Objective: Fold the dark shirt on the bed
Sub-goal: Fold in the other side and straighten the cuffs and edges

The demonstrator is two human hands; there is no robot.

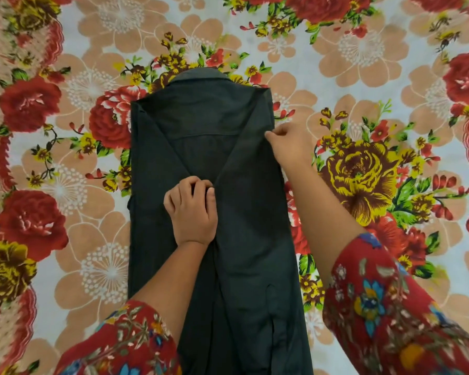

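Dark shirt (201, 125) laid lengthwise on the flowered bed (363, 50), collar (201, 74) at the far end, both sides turned in toward the middle. Likely trouble: right flap springing back or creasing crooked if tugged unevenly, cloth bunching at the centre. Left hand (192, 209) curled tight, gathering cloth where the 2 flaps meet; right hand (287, 147) narrowly pinching the right fold edge near the shoulder.

Both hands (192, 209) (290, 147) pinch folded dark shirt (244, 239) on bed (363, 50)
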